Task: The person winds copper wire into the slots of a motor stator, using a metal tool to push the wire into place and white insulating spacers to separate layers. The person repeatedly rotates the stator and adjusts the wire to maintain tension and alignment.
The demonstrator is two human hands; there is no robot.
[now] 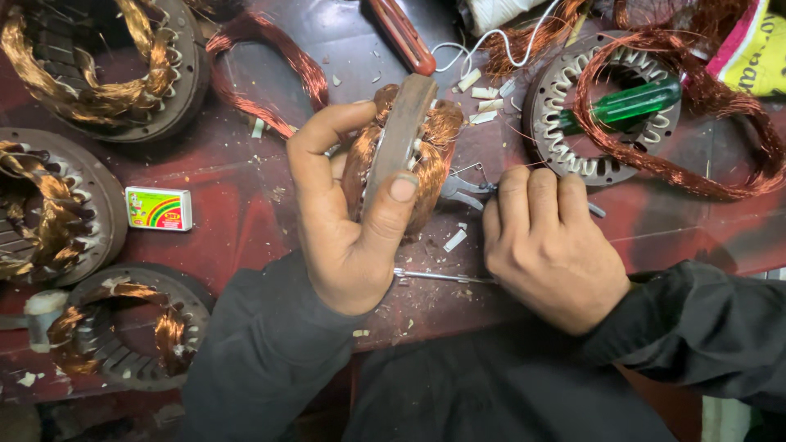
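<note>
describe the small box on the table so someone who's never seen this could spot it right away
On the dark red table, look left of the left hand, which grips a copper-wound stator on edge. The small box lies flat between the wound stators at the left edge. It is the only rectangular thing there, white with a rainbow arc.

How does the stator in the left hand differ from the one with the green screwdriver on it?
The held stator stands on edge in the left hand, its copper coils bound tight. The flat stator lies on the bench, slots mostly bare, loose wire draped across, under the green screwdriver. Both are round metal rings.
</note>
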